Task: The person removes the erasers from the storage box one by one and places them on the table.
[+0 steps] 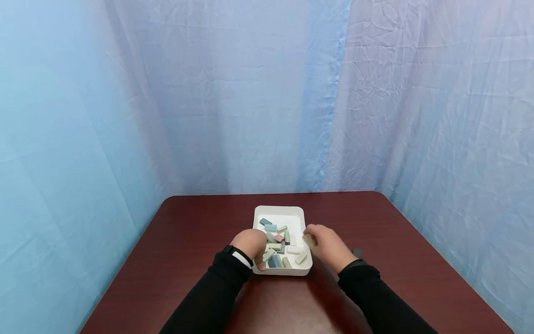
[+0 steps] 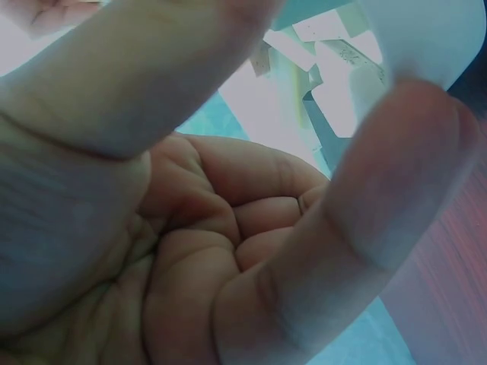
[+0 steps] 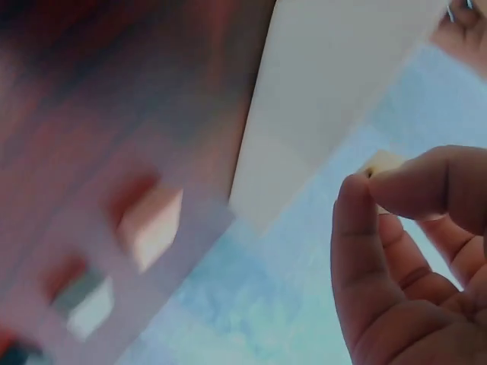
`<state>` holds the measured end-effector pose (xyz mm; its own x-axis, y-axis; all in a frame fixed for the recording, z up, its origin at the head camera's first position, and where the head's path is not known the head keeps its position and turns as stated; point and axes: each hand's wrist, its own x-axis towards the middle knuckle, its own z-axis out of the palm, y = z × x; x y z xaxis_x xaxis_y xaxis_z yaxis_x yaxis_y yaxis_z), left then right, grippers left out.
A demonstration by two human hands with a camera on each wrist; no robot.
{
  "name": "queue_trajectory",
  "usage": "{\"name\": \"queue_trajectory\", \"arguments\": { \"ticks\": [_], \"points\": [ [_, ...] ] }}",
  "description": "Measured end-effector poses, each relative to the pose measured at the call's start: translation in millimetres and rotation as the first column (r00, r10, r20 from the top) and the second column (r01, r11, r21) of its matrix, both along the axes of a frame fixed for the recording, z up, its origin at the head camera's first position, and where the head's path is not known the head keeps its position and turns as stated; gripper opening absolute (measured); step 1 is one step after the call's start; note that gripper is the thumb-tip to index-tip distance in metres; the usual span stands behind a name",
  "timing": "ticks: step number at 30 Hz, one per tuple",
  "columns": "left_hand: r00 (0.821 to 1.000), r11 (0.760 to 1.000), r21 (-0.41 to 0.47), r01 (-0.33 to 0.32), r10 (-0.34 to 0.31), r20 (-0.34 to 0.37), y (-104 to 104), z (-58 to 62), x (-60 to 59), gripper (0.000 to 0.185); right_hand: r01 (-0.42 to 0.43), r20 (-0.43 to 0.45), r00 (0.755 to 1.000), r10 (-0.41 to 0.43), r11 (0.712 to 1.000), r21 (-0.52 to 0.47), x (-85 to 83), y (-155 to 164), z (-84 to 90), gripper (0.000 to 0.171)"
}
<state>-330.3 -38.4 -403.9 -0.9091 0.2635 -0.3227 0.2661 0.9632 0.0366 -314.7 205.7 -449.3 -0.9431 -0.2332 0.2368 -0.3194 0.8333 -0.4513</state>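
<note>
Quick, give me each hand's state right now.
Left hand: grips the near left rim of the white tray.
Right hand: pinches a pale block at the tray's right edge.

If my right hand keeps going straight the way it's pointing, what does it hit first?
Probably the loose blocks inside the white tray: the right hand, pinching a pale block, points left over the tray's right rim. Depth is unclear.

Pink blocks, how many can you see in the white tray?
1. The pink block lies near the middle of the white tray, among green, blue and cream ones. Others may be hidden under the pile or the left hand.
</note>
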Motion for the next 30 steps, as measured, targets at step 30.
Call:
{"name": "queue_trajectory", "arguments": {
  "ticks": [30],
  "points": [
    [1.0,0.996,-0.092,-0.002,0.004,0.025,4.8,1.2,-7.7,0.047,0.174,0.195,0.962,-0.192,0.979,0.106,13.4,147.1,-20.1,0.02]
  ]
}}
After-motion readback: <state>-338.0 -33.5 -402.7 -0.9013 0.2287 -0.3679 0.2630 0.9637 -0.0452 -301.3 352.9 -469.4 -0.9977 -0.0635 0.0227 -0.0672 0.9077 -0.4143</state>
